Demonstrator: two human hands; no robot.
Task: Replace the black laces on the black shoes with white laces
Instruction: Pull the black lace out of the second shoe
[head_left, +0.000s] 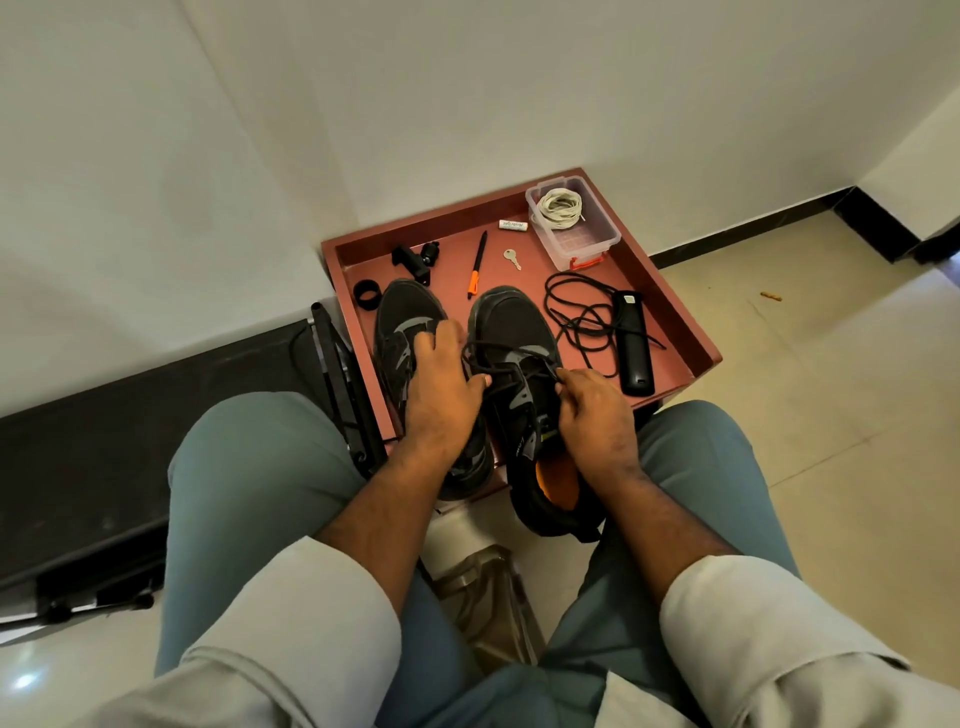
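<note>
In the middle of the frame a shallow reddish-brown square tray (691, 332) sits on the floor against the white wall, keeping the job's parts within reach of the seated person, whose knees fill the lower half of the view. Two black fabric sports shoes with grey side stripes stand side by side in the tray, toes toward the wall and heels overhanging its near edge, so the eyelets face the hands. The left shoe (402, 322), centre-left, looks already unlaced, and a loose black lace (582, 322) lies tangled on the tray floor at centre-right, set aside beside a black oblong remote-like handset (635, 353). The left hand (441, 389) rests across the gap between the shoes, fingers curled toward the right shoe's lacing; it appears to pinch a strand there, though the dark lace against dark fabric makes that hard to confirm. The right hand (592, 410) has its fingertips closed on the black lace (506, 371) still threaded through the right shoe (519, 332), probably to draw it out of the eyelets. The coiled white laces (560, 209) wait in an open clear plastic box (587, 241) at the tray's upper right corner, untouched. An orange-tipped black pen (477, 265) and a small silver key (511, 259) lie beyond the toes.
</note>
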